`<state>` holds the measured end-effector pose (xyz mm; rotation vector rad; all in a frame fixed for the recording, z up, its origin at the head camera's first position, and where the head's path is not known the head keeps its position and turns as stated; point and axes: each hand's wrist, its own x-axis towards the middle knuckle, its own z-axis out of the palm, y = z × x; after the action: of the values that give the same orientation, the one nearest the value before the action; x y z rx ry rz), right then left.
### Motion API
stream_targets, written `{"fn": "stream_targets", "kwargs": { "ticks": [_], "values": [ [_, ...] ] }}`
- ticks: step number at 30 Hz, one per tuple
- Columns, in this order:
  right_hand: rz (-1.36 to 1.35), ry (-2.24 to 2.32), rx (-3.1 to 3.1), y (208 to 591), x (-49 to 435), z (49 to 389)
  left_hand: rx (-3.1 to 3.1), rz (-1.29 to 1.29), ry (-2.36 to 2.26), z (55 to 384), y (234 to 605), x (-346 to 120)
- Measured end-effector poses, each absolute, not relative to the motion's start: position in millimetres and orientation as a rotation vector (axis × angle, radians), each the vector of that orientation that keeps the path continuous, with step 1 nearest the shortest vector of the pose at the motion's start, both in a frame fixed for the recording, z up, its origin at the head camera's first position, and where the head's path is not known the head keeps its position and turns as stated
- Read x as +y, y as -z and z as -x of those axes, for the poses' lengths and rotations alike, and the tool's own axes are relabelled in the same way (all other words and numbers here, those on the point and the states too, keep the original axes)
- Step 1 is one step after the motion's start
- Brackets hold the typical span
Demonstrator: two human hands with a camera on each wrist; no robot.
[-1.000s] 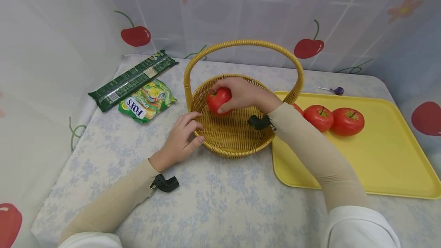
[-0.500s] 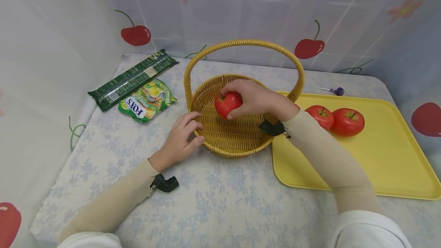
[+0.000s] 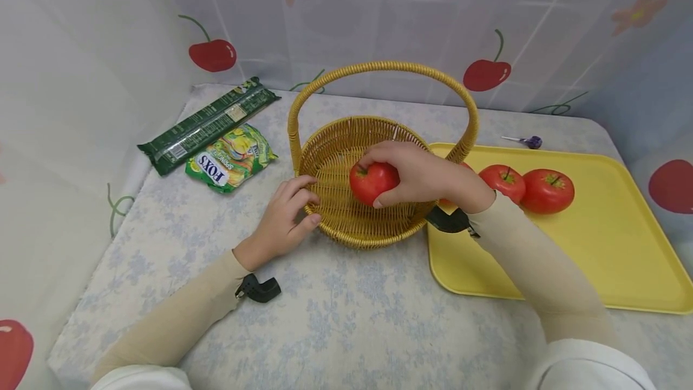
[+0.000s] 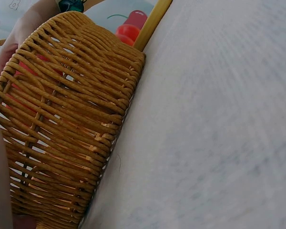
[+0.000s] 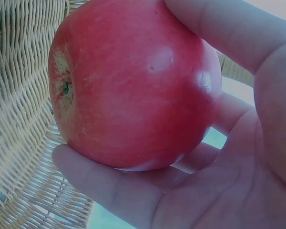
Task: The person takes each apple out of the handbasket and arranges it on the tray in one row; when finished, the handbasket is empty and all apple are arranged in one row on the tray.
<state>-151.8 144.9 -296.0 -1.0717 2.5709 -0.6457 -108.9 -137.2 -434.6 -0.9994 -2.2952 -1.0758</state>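
Observation:
In the head view my right hand (image 3: 417, 174) holds a red apple (image 3: 373, 182) over the inside of the woven basket (image 3: 346, 230). Thumb and fingers wrap the apple (image 5: 133, 86) in the right wrist view, with wicker behind it. My left hand (image 3: 284, 215) grips the basket's near left rim, its fingertips over the edge. The left wrist view shows the basket's wicker side (image 4: 66, 114) close up, with red showing through the gaps. Two more apples, one left (image 3: 503, 180) and one right (image 3: 548, 191), sit on the yellow tray (image 3: 601, 245); another is mostly hidden behind my right hand.
The basket's tall arched handle (image 3: 384, 67) rises above the right hand. A long dark green packet (image 3: 211, 125) and a green Fox's candy bag (image 3: 233, 158) lie at the back left. A lollipop (image 3: 530, 141) lies behind the tray. Printed curtains bound the table.
My right hand has carried the apple from the back left of the basket rightward and toward the near side. The left hand stays at the rim.

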Motion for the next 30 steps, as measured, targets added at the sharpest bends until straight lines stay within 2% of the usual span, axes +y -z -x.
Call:
{"fn": "stream_targets", "kwargs": {
  "ticks": [30],
  "values": [
    [0.999, 0.85, 2.655, 280, 205, 96, -2.313, 0.995, 1.083, 109, 433, -137]
  ]
}}
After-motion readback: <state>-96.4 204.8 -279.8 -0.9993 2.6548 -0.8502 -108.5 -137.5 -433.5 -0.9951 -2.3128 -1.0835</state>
